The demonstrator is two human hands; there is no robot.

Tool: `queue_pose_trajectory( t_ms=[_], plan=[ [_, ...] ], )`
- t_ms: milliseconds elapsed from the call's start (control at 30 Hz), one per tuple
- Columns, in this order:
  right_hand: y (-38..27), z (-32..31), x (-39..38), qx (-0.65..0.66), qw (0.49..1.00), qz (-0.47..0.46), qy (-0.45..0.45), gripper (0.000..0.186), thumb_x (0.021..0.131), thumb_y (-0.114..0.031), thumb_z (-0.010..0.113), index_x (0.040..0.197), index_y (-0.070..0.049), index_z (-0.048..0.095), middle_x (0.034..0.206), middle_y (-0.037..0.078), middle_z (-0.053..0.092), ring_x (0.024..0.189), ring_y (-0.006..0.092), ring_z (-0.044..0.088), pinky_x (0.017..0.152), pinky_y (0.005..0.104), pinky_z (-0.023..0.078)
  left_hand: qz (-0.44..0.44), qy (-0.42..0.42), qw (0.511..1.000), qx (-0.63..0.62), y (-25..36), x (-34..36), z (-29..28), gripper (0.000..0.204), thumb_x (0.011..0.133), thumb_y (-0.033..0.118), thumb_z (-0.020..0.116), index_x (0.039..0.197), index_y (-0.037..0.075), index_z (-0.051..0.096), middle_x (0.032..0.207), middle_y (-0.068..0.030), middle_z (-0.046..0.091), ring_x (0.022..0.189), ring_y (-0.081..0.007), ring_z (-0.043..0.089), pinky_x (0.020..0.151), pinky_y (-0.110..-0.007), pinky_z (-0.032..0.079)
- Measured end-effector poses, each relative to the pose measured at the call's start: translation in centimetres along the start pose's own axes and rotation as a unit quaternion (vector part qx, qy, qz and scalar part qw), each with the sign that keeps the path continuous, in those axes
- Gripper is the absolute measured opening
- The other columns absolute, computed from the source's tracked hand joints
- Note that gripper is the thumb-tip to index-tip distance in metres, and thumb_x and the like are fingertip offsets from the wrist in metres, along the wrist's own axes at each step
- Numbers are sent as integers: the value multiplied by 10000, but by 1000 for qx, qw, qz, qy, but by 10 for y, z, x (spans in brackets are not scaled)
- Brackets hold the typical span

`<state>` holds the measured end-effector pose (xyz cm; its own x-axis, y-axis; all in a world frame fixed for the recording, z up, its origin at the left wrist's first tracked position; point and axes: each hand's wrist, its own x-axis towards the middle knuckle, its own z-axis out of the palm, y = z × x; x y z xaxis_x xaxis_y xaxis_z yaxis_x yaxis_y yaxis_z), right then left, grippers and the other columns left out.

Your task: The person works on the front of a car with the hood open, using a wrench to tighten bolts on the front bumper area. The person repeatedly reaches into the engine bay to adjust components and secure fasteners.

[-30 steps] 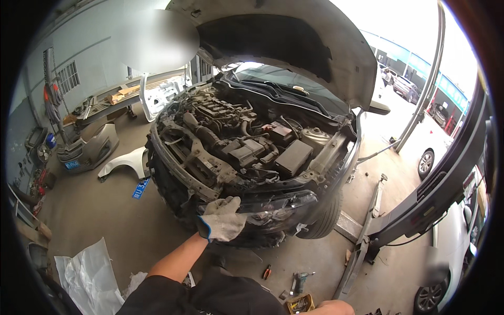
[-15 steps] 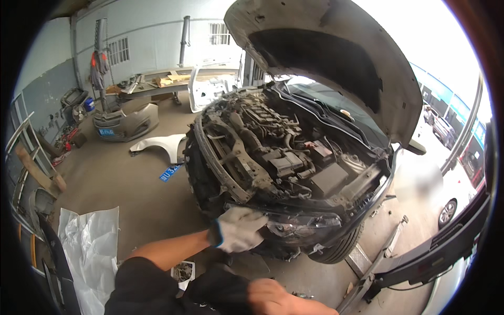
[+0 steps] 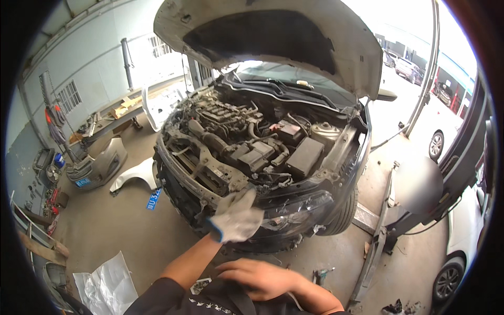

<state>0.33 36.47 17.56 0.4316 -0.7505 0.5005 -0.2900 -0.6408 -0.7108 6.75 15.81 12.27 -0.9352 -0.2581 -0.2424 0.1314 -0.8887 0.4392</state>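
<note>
My left hand (image 3: 237, 216), in a whitish work glove with a blue cuff, is raised at the front corner of the car (image 3: 273, 220), beside the headlight (image 3: 302, 209). Its fingers are stretched out, with nothing seen in them; whether it touches the car I cannot tell. Bare and slightly blurred, my right hand (image 3: 257, 278) is held close before my body, fingers reaching leftward and nothing visible in them. Under the raised hood (image 3: 257, 39) the engine bay lies exposed, with a black box (image 3: 305, 156) near the headlight. The front bumper is off the car.
A removed bumper (image 3: 100, 167), a white fender (image 3: 135, 176) and a blue license plate (image 3: 153, 199) lie on the floor at left. Crumpled plastic sheeting (image 3: 107, 286) is near left. At right stand a lift arm (image 3: 375, 257) and post; a power tool (image 3: 323, 274) lies nearby.
The view has swung right, so the car sits further left. My left hand has risen slightly beside the headlight. My right hand has come up and leftward in front of my body.
</note>
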Motion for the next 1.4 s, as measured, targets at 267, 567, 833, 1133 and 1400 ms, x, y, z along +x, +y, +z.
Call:
queue_pose_trajectory(
  t_ms=[267, 567, 833, 1133, 1400],
  plan=[
    [37, -6, -28, -252, 820, 393, 330, 388, 794, -327, 786, 969, -39, 593, 865, 131, 655, 758, 306, 667, 668, 408, 524, 296, 215, 605, 707, -37, 70, 56, 416, 948, 388, 620, 701, 56, 580, 663, -191, 597, 640, -384, 619, 565, -458, 455],
    [33, 11, -89, -49, 615, 313, 722, 184, 940, -53, 492, 842, 16, 631, 657, 46, 602, 595, 102, 547, 539, 280, 448, 250, 139, 732, 618, -18, 110, -9, 406, 977, 317, 589, 735, -9, 609, 659, -124, 610, 584, -215, 545, 581, -391, 430],
    [57, 48, -104, -289, 659, 445, 533, 150, 887, -147, 638, 844, -12, 589, 779, 210, 603, 733, 408, 613, 652, 450, 488, 18, -219, 637, 739, -85, 45, 22, 339, 931, 366, 617, 870, 39, 683, 760, -206, 656, 734, -342, 673, 659, -419, 502],
    [20, 65, -102, -360, 728, 286, 508, 439, 807, -204, 779, 1143, -15, 570, 1143, 178, 621, 1060, 363, 601, 918, 431, 516, -63, -251, 752, 606, -151, 50, -21, 203, 942, 245, 579, 900, 74, 678, 759, -30, 654, 648, -206, 621, 609, -312, 466],
    [31, 127, -173, -368, 625, 616, 308, 410, 771, -169, 686, 1113, 20, 564, 1048, 172, 666, 1023, 374, 627, 879, 466, 507, 82, -352, 596, 717, -182, 32, 50, 181, 866, 199, 616, 749, 61, 608, 671, -138, 612, 639, -350, 635, 577, -430, 499]
  ],
)
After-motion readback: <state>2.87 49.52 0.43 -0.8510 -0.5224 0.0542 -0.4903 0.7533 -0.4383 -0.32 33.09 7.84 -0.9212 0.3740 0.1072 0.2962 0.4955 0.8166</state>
